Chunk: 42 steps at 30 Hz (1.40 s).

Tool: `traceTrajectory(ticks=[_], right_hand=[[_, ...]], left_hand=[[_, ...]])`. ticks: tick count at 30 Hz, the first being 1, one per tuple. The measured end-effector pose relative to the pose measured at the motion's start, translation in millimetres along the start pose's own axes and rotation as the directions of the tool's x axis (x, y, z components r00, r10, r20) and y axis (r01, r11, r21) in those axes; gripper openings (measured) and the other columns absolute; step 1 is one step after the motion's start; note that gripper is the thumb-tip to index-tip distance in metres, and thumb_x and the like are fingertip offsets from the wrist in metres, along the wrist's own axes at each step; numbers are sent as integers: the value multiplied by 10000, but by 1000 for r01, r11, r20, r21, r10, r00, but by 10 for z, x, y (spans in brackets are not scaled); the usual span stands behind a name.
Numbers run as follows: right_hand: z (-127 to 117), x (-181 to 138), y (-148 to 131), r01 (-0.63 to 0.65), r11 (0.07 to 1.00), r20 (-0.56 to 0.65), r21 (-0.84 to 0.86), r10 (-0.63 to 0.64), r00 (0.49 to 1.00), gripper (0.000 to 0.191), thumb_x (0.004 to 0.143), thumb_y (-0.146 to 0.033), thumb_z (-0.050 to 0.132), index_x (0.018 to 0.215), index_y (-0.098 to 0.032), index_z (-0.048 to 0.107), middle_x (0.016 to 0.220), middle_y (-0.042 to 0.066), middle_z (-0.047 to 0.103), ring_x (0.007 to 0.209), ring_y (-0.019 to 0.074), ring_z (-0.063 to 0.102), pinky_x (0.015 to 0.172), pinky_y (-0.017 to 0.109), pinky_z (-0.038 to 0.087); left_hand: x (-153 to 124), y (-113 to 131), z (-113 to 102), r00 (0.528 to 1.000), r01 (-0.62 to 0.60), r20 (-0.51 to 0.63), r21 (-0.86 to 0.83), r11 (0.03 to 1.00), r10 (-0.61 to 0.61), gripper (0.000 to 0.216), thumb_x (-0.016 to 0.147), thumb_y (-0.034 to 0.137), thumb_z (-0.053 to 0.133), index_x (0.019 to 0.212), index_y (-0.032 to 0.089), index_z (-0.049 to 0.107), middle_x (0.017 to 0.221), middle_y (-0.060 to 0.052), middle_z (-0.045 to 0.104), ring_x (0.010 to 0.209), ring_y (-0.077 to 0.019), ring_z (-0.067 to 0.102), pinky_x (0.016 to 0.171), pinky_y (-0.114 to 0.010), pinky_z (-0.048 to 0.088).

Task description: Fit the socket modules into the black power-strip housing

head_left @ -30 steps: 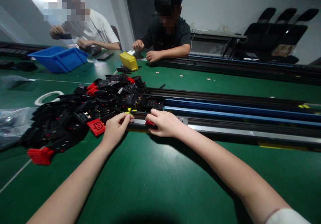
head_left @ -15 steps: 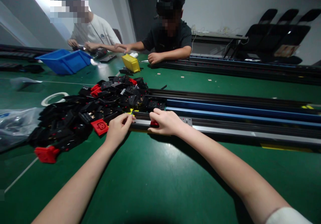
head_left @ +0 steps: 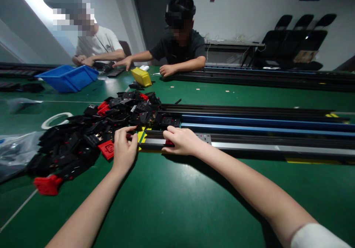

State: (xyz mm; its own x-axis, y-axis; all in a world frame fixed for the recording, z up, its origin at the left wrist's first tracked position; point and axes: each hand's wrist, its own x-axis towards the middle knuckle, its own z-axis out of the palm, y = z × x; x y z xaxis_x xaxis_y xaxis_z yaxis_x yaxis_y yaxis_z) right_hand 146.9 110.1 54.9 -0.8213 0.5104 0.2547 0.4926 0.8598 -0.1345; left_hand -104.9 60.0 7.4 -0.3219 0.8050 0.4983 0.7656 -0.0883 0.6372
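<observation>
My right hand (head_left: 181, 141) lies curled over a small red part (head_left: 168, 143) set in a long black and silver rail (head_left: 249, 144) that runs to the right across the green table. My left hand (head_left: 124, 150) sits just left of the rail's end, fingers curled around a small dark piece from the heap; what it grips is mostly hidden. A yellow and green tab (head_left: 142, 135) shows at the rail's end between the two hands. A flat red socket cover (head_left: 107, 149) lies beside my left hand.
A big heap of black and red plastic parts (head_left: 91, 129) spreads to the left. More rails (head_left: 249, 120) lie behind mine. A blue bin (head_left: 68, 77), a yellow bin (head_left: 142, 76), a tape ring (head_left: 55, 119) and a plastic bag (head_left: 15, 150) are about. Two other people work across the table.
My left hand has drawn back left from the rail's end toward the heap, uncovering the yellow tab. The right hand stays on the red part. The person opposite stretched an arm sideways.
</observation>
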Motion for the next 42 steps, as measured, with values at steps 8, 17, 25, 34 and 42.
traceTrajectory(ticks=[8, 17, 25, 34, 42], right_hand=[[-10, -4, -19, 19, 999, 6, -48, -18, 1000, 297, 952, -450, 620, 1068, -181, 567, 1078, 79, 634, 820, 180, 635, 587, 287, 372], [158, -125, -20, 190, 927, -69, -322, -223, 972, 137, 987, -239, 508, 1080, -163, 574, 1040, 103, 640, 970, 250, 635, 854, 392, 497], [222, -161, -48, 208, 869, -74, -449, -268, 960, 380, 1031, -253, 410, 1391, -145, 463, 1411, 180, 561, 1133, 300, 635, 885, 467, 550], [324, -169, -19, 203, 845, -95, -495, -285, 954, 421, 1037, -206, 353, 1404, -59, 498, 1467, 223, 545, 1184, 336, 635, 894, 500, 571], [286, -160, -44, 219, 836, -65, -503, -289, 955, 423, 1036, -186, 351, 1394, -35, 515, 1461, 231, 554, 1176, 352, 649, 886, 519, 584]], left_hand=[[-7, -38, 15, 996, 12, 91, -8, 1000, -11, 580, 932, 301, 518, 1507, 260, 453, 1550, -124, 470, 1024, -208, 689, 953, -400, 569], [30, -151, 78, 965, -73, 254, 39, 997, 60, 569, 952, 220, 438, 1520, 269, 440, 1637, -64, 374, 1505, -243, 371, 1259, -481, 297], [22, -118, 63, 968, -111, 235, 84, 990, 89, 554, 935, 230, 482, 1487, 266, 476, 1590, -77, 442, 1453, -278, 446, 1212, -511, 375], [5, -73, 64, 966, -104, 248, 105, 989, 75, 567, 931, 214, 470, 1494, 269, 470, 1601, -65, 431, 1457, -277, 441, 1222, -492, 365], [-12, -44, 44, 966, -104, 248, 125, 987, 70, 560, 937, 219, 456, 1494, 274, 464, 1602, -50, 428, 1454, -260, 446, 1223, -472, 362]])
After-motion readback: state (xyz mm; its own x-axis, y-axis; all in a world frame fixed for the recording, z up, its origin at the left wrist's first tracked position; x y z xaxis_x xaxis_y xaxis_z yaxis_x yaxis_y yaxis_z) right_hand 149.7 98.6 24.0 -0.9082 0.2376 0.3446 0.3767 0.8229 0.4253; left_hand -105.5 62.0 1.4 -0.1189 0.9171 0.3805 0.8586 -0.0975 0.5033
